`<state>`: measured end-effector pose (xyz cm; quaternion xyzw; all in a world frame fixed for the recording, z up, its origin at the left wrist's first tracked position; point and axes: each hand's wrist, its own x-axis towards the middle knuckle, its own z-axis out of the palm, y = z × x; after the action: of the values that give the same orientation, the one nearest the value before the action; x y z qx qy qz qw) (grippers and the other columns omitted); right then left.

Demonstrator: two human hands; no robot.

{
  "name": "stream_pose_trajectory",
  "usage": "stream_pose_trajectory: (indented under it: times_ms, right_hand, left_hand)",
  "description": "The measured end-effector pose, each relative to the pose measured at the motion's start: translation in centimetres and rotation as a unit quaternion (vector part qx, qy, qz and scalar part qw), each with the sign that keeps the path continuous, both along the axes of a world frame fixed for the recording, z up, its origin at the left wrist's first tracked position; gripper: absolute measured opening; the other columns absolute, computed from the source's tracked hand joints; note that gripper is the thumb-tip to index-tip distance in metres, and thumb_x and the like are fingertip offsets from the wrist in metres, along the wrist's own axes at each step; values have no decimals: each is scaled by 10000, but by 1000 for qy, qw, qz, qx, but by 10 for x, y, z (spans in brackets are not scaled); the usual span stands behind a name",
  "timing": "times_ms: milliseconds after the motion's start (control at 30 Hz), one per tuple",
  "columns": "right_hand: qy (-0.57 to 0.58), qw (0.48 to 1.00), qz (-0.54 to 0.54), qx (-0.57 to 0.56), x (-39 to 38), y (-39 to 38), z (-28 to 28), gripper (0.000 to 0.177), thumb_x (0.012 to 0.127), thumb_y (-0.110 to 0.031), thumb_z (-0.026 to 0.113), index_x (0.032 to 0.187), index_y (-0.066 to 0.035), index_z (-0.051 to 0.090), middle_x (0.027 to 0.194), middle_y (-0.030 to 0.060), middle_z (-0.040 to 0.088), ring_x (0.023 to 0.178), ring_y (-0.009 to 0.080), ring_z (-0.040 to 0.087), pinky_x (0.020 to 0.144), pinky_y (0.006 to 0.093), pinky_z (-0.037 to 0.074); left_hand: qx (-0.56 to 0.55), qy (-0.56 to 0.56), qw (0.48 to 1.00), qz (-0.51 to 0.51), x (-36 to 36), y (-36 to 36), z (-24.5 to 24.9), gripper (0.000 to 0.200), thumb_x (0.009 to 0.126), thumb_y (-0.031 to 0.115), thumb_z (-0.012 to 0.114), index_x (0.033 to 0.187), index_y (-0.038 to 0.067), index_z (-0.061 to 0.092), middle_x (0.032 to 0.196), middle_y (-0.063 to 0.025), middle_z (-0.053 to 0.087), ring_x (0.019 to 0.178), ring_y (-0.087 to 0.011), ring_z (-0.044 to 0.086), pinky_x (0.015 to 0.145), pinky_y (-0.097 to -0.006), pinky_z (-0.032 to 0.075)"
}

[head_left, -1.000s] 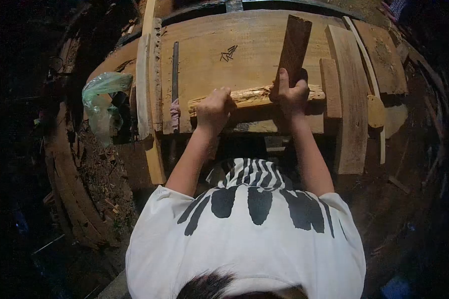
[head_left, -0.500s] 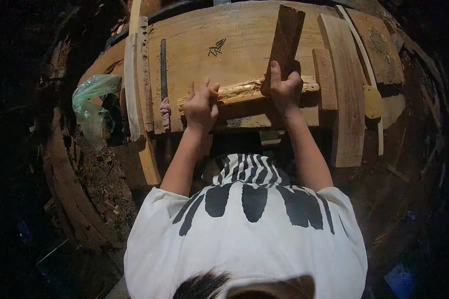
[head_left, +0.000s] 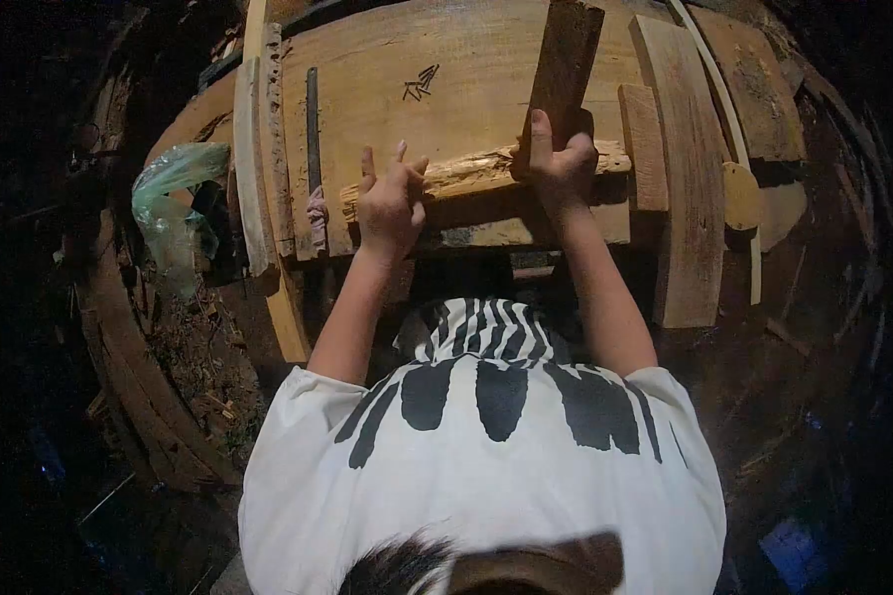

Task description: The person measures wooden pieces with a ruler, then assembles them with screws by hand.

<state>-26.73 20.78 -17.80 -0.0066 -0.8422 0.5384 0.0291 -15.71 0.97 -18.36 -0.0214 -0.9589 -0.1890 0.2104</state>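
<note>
lying on bench (head_left: 466, 127): nails (head_left: 422, 84) | nearer: rough stick (head_left: 474, 176) | ground (head_left: 208, 397): littered (dim)

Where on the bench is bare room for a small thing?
Free: the bench top between the small dark pieces and the dark block, also between those pieces and the rod. Crowded: near edge, with rough stick, left hand and right hand; right side, boards.

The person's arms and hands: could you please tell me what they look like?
The left hand and right hand are ungloved, with bare wrists. The forearms are uncovered beyond the short white sleeves of a white shirt with black streaks and stripes.
</note>
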Motion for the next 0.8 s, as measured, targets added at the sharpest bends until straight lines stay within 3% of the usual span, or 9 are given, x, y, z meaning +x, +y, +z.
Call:
stream_pose_trajectory:
  times_ms: [133, 200, 267, 300, 367, 533, 633, 700, 800]
  right_hand:
    - [13, 997, 23, -75, -6, -1, -25, 457, 888, -378, 637, 752, 57, 611, 719, 224, 664, 710, 321, 687, 638, 403, 521]
    - [57, 996, 24, -63, -7, -1, -31, 439, 919, -384, 627, 705, -1, 615, 667, 139, 677, 607, 182, 667, 570, 309, 523]
    - [34, 998, 19, -58, -5, 0, -29, 457, 902, -387, 639, 695, 19, 598, 664, 169, 659, 621, 236, 665, 588, 346, 518]
    - [17, 998, 10, -55, -7, 0, -28, 477, 884, -389, 650, 686, 39, 580, 661, 199, 641, 636, 290, 663, 607, 383, 514]
    - [4, 999, 21, -40, -9, 2, -36, 456, 899, -389, 643, 731, 33, 600, 667, 166, 661, 634, 237, 678, 599, 349, 530]
    - [-53, 994, 37, -86, -4, 1, -20, 441, 913, -389, 638, 772, 28, 616, 681, 137, 682, 617, 187, 692, 590, 312, 549]
    - [-28, 999, 25, -28, -8, 0, -36, 442, 915, -388, 635, 759, 25, 616, 671, 138, 681, 608, 184, 690, 592, 301, 549]
    - [-26, 999, 30, -5, -7, 1, -29, 438, 913, -382, 639, 762, 28, 618, 677, 139, 686, 616, 185, 693, 598, 296, 552]
    - [-16, 999, 12, -51, -6, -1, -30, 430, 911, -366, 647, 761, 35, 617, 677, 140, 689, 622, 186, 695, 606, 302, 554]
  left_hand:
    - [38, 19, 999, -4, -1, -9, -1, 236, 701, -78, 617, 894, 39, 545, 932, -148, 706, 1126, -287, 623, 1166, -470, 244]
    - [72, 32, 997, -3, -6, -21, 14, 212, 723, -73, 618, 894, 31, 548, 991, -146, 711, 1148, -290, 610, 1166, -461, 246]
    - [177, 28, 984, 6, -12, -24, 41, 139, 776, -33, 627, 886, 36, 576, 1104, -122, 694, 1224, -290, 555, 1166, -501, 217]
    - [174, 32, 984, 11, -13, -21, 42, 139, 776, -33, 627, 886, 36, 576, 1104, -122, 694, 1224, -290, 555, 1166, -501, 217]
    - [71, -55, 996, 23, -16, -9, 43, 84, 808, -1, 646, 861, 59, 619, 1126, -110, 688, 1283, -298, 498, 1163, -551, 162]
    - [318, -106, 936, 109, -5, -14, 14, 57, 830, 140, 691, 843, 85, 689, 1182, -135, 661, 1344, -337, 423, 1164, -558, 54]
    - [272, -109, 947, 133, -4, -13, 13, 131, 826, 223, 712, 853, 95, 715, 1222, -149, 638, 1359, -347, 398, 1162, -557, 41]
    - [254, -147, 945, 147, -5, -6, 22, 107, 843, 164, 717, 896, 74, 739, 1327, -139, 572, 1417, -289, 310, 1161, -456, 200]
    - [187, -154, 959, 150, -6, -3, 20, 124, 822, 213, 739, 881, 105, 752, 1313, -136, 582, 1408, -294, 329, 1173, -491, 113]
